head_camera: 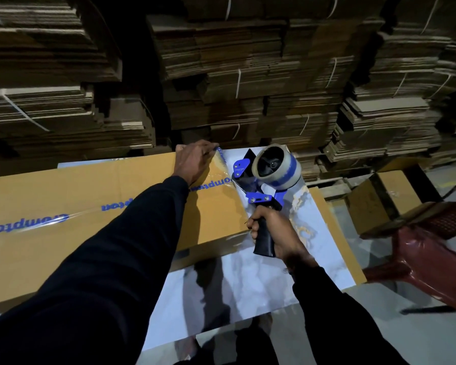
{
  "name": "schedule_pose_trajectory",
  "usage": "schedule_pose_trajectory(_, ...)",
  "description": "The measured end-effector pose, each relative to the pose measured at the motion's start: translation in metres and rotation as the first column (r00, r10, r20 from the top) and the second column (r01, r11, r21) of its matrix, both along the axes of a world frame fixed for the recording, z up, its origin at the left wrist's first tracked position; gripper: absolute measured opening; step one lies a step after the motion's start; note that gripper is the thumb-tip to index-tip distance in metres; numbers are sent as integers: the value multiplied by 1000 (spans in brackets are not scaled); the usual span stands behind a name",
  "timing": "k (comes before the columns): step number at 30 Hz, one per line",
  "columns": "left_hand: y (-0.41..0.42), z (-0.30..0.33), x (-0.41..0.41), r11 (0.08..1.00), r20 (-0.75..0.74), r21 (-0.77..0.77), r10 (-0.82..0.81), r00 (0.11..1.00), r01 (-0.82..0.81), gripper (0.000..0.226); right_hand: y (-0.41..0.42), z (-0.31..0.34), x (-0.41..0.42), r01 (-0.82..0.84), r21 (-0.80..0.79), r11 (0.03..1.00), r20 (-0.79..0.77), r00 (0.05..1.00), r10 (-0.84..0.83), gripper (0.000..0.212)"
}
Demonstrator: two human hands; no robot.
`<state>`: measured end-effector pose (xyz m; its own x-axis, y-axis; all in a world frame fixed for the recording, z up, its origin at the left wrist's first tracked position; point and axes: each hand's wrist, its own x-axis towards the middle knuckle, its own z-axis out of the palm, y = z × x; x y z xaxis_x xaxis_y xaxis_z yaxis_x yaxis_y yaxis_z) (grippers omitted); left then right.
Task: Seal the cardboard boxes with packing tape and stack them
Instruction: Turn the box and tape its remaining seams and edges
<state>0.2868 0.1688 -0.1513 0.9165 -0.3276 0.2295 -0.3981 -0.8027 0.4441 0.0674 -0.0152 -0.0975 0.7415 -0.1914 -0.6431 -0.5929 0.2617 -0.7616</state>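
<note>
We see a long, flat brown cardboard box (90, 206) lying across the left half of the frame on a white marble-patterned tabletop (248, 280). Its flaps are closed, so we cannot tell what it holds. A strip of clear packing tape printed with blue lettering (111, 204) runs along its top from the left edge toward the upper centre.

The left hand (192, 160) rests on the far right corner of the box, fingers spread fairly flat over the tape end there — pressing, not curled round anything. The right hand (270, 233) is clenched round the black pistol handle of a blue tape dispenser (261, 191), which sits just off the right end of the box, above the tabletop. Its roll of clear tape with a blue band (277, 165) is mounted on top, and a stretch of tape runs from the dispenser back to the box.

At right centre stands a smaller open-looking brown carton (385, 196) on the floor; its contents are not visible. A dark red plastic chair (432, 248) fills the lower right. Behind — across the whole upper frame — rise tied bundles of flattened cardboard (248, 61).
</note>
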Motion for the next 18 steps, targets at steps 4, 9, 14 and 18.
schedule_pose_trajectory(4,-1,-1,-1,999,23,32,12,1000,-13,37,4,-4,-16,9,-4,1000,9,1000,-9,20)
schedule_pose_trajectory(9,-1,-3,0,998,28,56,22,999,-23,38,6,-6,-32,57,-8,998,-9,998,-57,21)
schedule_pose_trajectory(14,-1,-5,3,996,42,82,17,999,-21,37,11,-9,-51,112,7,994,-13,994,-112,20)
schedule_pose_trajectory(18,-1,-7,3,997,59,76,19,998,-24,37,4,-21,-78,92,-5,996,13,996,-92,19)
